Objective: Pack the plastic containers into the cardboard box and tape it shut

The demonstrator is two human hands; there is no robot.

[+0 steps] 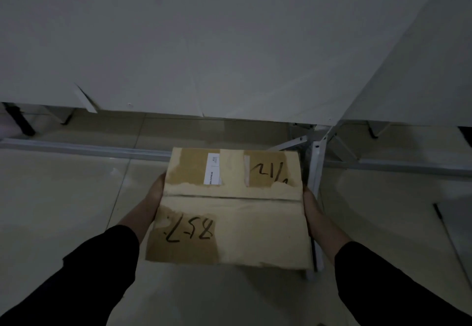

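Observation:
A closed cardboard box [255, 218] is held in the air between both hands, above the floor. Its two top flaps meet along a seam across the middle. Black marker numbers, a white label and torn patches of brown tape mark the flaps. My left hand [153, 195] presses against the box's left side. My right hand [313, 208] presses against its right side. Both arms wear black sleeves. No plastic containers are visible.
A white table top [204, 44] fills the upper part of the view, and another white top [421, 70] lies at the right. White metal table legs and braces [316, 172] stand just right of the box. Beige floor tiles [63, 198] lie below.

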